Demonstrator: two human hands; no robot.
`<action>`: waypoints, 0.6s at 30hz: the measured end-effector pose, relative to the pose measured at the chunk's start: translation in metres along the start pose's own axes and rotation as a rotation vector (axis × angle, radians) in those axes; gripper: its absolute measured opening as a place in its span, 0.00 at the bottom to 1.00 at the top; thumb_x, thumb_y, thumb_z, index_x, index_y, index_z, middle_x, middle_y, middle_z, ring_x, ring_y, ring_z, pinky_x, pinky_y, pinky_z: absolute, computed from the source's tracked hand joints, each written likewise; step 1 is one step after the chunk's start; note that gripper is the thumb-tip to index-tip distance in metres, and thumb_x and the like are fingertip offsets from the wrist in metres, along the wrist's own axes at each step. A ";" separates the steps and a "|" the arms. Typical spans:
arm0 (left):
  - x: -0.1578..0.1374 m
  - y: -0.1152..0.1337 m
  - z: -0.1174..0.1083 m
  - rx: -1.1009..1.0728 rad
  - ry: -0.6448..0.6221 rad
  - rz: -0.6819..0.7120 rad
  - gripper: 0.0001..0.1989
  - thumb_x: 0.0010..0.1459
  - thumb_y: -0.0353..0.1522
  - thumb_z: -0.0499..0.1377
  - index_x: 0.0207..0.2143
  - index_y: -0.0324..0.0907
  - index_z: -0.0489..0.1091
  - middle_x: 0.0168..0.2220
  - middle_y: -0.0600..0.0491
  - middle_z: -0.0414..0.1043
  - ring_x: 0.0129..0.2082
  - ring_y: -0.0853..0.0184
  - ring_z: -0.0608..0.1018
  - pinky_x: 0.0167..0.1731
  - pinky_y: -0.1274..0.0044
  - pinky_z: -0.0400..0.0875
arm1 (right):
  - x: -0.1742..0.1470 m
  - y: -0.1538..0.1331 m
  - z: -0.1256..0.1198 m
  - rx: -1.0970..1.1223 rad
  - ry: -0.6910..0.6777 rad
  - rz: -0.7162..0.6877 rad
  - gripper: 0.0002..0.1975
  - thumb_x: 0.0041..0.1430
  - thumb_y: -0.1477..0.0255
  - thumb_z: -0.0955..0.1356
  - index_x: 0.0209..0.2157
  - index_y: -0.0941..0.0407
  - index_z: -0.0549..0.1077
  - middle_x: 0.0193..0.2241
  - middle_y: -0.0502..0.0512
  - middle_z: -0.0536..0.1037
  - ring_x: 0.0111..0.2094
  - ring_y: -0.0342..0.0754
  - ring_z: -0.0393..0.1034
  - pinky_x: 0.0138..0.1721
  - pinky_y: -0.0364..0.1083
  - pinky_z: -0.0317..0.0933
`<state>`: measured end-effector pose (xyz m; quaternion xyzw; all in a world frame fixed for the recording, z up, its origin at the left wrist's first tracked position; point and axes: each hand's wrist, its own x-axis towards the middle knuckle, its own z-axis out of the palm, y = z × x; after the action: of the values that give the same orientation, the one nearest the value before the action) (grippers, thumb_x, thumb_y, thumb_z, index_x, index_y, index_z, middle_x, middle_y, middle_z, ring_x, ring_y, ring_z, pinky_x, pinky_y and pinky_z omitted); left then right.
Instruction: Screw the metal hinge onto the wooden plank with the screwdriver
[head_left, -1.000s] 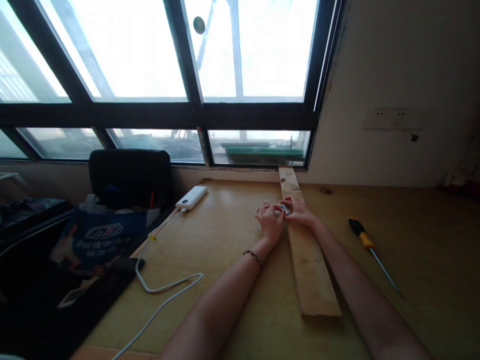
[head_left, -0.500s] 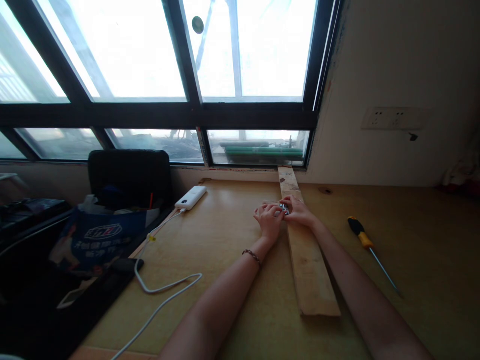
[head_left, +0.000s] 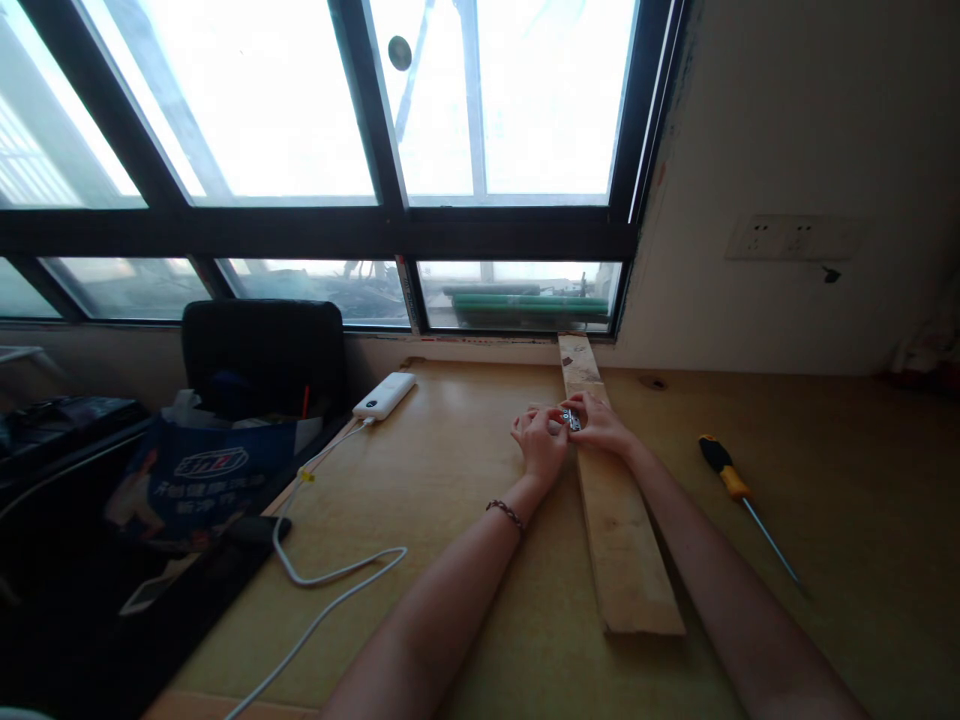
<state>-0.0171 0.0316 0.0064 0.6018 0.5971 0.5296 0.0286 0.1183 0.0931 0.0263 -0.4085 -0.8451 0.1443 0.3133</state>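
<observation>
A small shiny metal piece point(head_left: 571, 419) is between my two hands, above the far half of a wooden board point(head_left: 619, 535). Its exact kind is too small to make out, and fingers hide part of it. My left hand point(head_left: 541, 440) has its fingers curled in from the left, closed on the piece. From the right, my right hand point(head_left: 600, 424) pinches the same piece between thumb and fingers. The board lies lengthwise on the table, its far end by the window. A screwdriver point(head_left: 731, 480) with a black and yellow handle rests to the right, apart from my hands.
On the wooden table point(head_left: 450, 480) a white power bank point(head_left: 384, 396) lies at the left, with a white cable point(head_left: 337, 597) looping toward the front. A black chair point(head_left: 262, 350) and a blue bag point(head_left: 214, 480) stand beyond the left edge. A socket panel point(head_left: 795, 238) is on the wall.
The metal piece appears turned slightly between my fingers. Both hands keep nearly the same place over the board; the whole view has shifted a little.
</observation>
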 end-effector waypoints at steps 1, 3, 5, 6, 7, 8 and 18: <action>0.000 0.000 0.000 0.010 -0.006 0.010 0.06 0.49 0.32 0.59 0.33 0.49 0.70 0.36 0.57 0.74 0.43 0.63 0.69 0.52 0.64 0.46 | 0.000 0.000 0.000 0.000 0.000 0.001 0.28 0.36 0.64 0.73 0.43 0.56 0.67 0.44 0.57 0.70 0.46 0.53 0.64 0.48 0.51 0.55; 0.000 -0.001 0.001 0.026 -0.019 0.030 0.05 0.51 0.33 0.58 0.32 0.50 0.71 0.37 0.57 0.74 0.44 0.63 0.69 0.51 0.64 0.46 | 0.000 0.000 0.001 0.003 0.005 0.009 0.28 0.36 0.65 0.73 0.42 0.56 0.67 0.43 0.57 0.70 0.45 0.53 0.64 0.48 0.51 0.56; -0.001 0.000 0.000 0.027 -0.025 0.034 0.03 0.52 0.35 0.58 0.30 0.50 0.71 0.37 0.57 0.74 0.44 0.63 0.69 0.52 0.64 0.45 | 0.000 -0.001 0.001 0.007 0.009 0.018 0.28 0.36 0.65 0.72 0.42 0.56 0.67 0.43 0.57 0.70 0.45 0.53 0.64 0.48 0.51 0.56; -0.001 0.000 0.000 0.022 -0.024 0.029 0.03 0.51 0.36 0.58 0.29 0.50 0.71 0.36 0.58 0.75 0.44 0.63 0.69 0.52 0.64 0.44 | 0.000 -0.001 0.001 0.008 0.010 0.023 0.28 0.36 0.65 0.72 0.42 0.56 0.67 0.43 0.57 0.70 0.45 0.53 0.64 0.48 0.51 0.56; 0.000 0.000 0.000 0.016 -0.023 0.022 0.03 0.51 0.36 0.59 0.29 0.50 0.71 0.36 0.58 0.75 0.44 0.64 0.69 0.53 0.63 0.43 | 0.000 -0.001 0.001 0.006 0.011 0.026 0.28 0.36 0.65 0.72 0.42 0.56 0.66 0.43 0.57 0.70 0.45 0.53 0.64 0.48 0.51 0.56; 0.000 0.001 -0.001 0.010 -0.021 0.013 0.03 0.50 0.37 0.59 0.29 0.50 0.71 0.35 0.58 0.75 0.45 0.64 0.69 0.54 0.63 0.42 | 0.000 -0.002 0.001 0.005 0.010 0.028 0.28 0.36 0.65 0.72 0.42 0.56 0.66 0.43 0.57 0.70 0.46 0.53 0.64 0.48 0.51 0.56; 0.005 0.000 -0.004 -0.088 0.040 -0.085 0.08 0.51 0.39 0.58 0.32 0.47 0.72 0.30 0.55 0.76 0.39 0.65 0.72 0.54 0.65 0.45 | 0.000 -0.001 0.000 -0.018 -0.002 0.004 0.31 0.35 0.60 0.73 0.43 0.55 0.67 0.44 0.57 0.70 0.46 0.54 0.63 0.48 0.52 0.56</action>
<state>-0.0210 0.0332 0.0118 0.5632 0.5987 0.5657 0.0657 0.1178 0.0924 0.0271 -0.4131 -0.8458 0.1375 0.3084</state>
